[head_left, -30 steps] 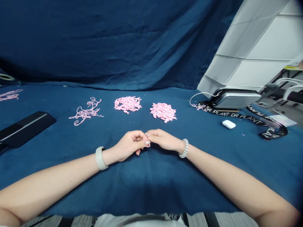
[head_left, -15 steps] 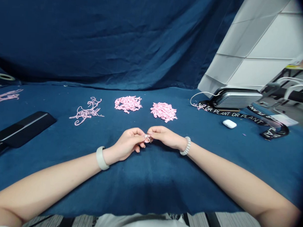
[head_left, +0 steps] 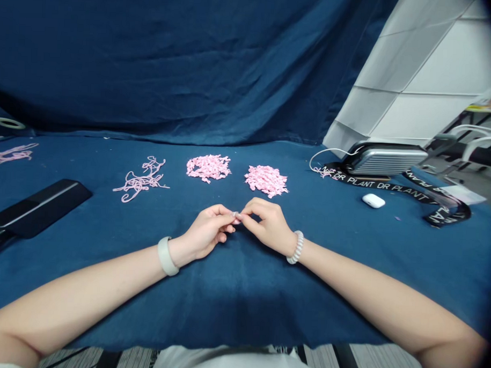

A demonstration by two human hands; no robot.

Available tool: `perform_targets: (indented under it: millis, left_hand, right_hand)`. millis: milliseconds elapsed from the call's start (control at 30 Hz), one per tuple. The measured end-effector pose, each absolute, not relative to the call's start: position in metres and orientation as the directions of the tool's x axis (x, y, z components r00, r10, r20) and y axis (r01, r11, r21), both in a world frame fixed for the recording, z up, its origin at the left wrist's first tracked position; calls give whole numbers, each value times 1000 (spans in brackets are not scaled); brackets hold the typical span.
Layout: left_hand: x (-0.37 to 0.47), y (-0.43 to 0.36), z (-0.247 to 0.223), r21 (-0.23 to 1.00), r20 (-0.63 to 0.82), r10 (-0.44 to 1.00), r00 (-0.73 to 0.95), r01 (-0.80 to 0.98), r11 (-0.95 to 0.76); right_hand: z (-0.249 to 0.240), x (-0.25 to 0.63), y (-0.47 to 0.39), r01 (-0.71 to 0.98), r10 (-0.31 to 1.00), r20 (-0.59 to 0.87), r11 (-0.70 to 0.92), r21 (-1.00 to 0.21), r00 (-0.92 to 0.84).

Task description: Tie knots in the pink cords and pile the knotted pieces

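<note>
Over the blue cloth, in the middle of the head view, my left hand (head_left: 206, 233) and my right hand (head_left: 271, 228) meet at the fingertips. Both are closed in a pinch on something small between them, mostly hidden by the fingers. Just beyond lie two piles of short pink knotted pieces, a left pile (head_left: 208, 167) and a right pile (head_left: 266, 180). A loose tangle of pink cord (head_left: 143, 183) rests further left. More pink strands (head_left: 13, 153) lie near the far left edge.
A flat black device (head_left: 41, 206) lies at the left. On the right are a white earbud case (head_left: 373, 201), a black lettered strap (head_left: 366, 183) and a silver ribbed case (head_left: 387, 161) with a white cable. A blue curtain (head_left: 173, 63) hangs behind the table.
My right hand has turned at the wrist and its back has lifted slightly, shifting a little left. The left hand stays nearly in place. The piles have not changed.
</note>
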State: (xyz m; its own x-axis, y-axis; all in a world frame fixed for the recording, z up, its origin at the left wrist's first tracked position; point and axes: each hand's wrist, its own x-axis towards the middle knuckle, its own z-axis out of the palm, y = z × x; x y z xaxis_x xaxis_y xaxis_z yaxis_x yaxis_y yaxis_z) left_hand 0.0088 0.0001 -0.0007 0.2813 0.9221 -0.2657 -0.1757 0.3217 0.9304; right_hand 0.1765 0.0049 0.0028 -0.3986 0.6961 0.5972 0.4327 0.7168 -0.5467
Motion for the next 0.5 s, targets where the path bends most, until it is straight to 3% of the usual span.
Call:
perform_targets:
  millis: [233, 333, 400, 500]
  left_hand:
    - [10, -1, 0, 936, -250, 934, 257, -183, 301]
    - [11, -2, 1, 937, -253, 935, 247, -176, 300]
    - [11, -2, 1, 937, -260, 936, 238, -174, 305]
    - [12, -4, 2, 937, -259, 938, 230, -176, 302]
  right_hand:
    - [-1, 184, 6, 482, 489, 657, 850, -212, -574]
    - [0, 186, 6, 482, 441, 644, 867, -126, -625]
    - [1, 187, 5, 459, 447, 649, 873, -165, -616]
    - [7, 187, 7, 389, 544, 649, 838, -383, -532]
